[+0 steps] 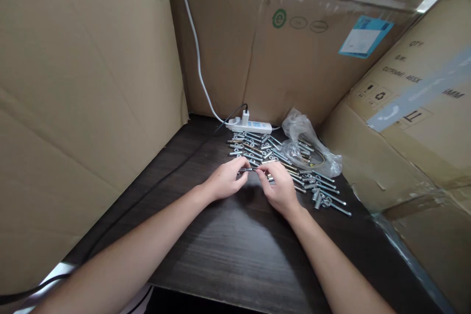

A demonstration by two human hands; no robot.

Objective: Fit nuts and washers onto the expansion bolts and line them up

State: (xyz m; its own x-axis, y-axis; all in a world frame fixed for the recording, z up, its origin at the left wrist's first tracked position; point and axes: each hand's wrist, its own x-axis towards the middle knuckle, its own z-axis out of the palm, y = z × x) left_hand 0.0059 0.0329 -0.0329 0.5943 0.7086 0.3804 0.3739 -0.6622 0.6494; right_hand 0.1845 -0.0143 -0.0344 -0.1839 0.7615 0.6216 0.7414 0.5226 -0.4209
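Metal part (247, 170), slim, one, at the fingertips of both hands; too small to tell if it's a single piece or two joined.

Counts, left to right: one plain cardboard panel (91, 83) at left; one black cable (165, 176) running up the table (228, 255); one white cable (197, 51); one back cardboard panel (221, 34) with three printed marks, one of them green, and one blue-and-white label (364, 38); one white power strip (257, 127) with one upright white plug (245, 118) in it, black lead out of its top. Bolts and short sleeves (253, 150) in rough slanting rows, overlapping, too many to count; four shafts poke out at the right end. One clear plastic bag (333, 164), crumpled, more metal pieces under or in it, can't tell which. One printed cardboard panel (405, 157) at right.

Pose: left forearm comes in from bottom left, left hand (230, 179) back up, fingers curled, thumb and fingers pinching the part. Right forearm comes in from bottom right, right hand (279, 189) bent inward, thumb and index pinched at the part's right end.

Position: part lies between the two hands, roughly level, just in front of the rows, above the dark table; contact with table can't be told.
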